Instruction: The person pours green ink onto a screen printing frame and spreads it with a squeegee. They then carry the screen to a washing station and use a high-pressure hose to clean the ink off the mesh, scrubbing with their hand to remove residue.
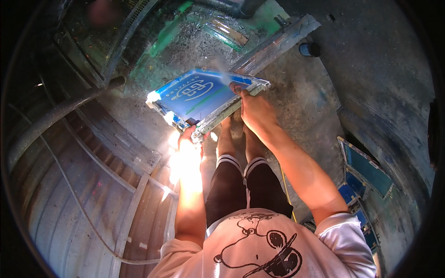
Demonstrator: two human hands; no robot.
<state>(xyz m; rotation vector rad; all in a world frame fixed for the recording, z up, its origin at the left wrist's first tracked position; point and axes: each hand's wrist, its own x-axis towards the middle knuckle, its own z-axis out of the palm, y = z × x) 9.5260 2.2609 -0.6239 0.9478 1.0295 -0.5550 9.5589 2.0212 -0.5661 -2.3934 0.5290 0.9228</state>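
A framed blue printing screen (215, 91) with a pale logo and a green streak is held tilted in front of me, above my legs. My left hand (189, 134) grips its near-left corner, with fingers partly hidden and the wrist washed out by sunlight. My right hand (251, 107) is closed on a small reddish nozzle (235, 87) over the screen's right part. A pale streak of spray shows just beyond the nozzle.
A metal beam (278, 44) and green-stained concrete lie beyond the screen, with a dark container (309, 49) at right. A pipe (60, 116) and thin hose (81, 206) run along the left. Several framed screens (366, 169) lean at lower right.
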